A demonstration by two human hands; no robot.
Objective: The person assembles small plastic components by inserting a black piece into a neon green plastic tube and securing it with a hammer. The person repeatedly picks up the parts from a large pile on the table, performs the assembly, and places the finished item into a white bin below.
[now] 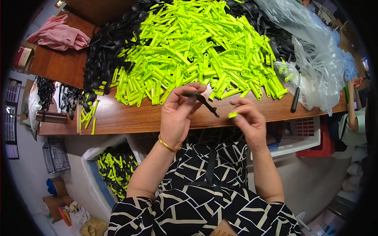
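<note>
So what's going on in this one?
A person at a wooden table holds a thin black strap-like piece in the left hand and a small yellow-green piece in the right hand. The two pieces are apart. Beyond them lies a big heap of yellow-green strips.

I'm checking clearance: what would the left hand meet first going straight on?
Probably the neon yellow-green pile ahead of the left hand, though depth is unclear and it might pass above.

1. No text, label, brand, number or sign can be read on the desk (pixel 134 117).
2. Left, right and below the desk, none can be read either.
</note>
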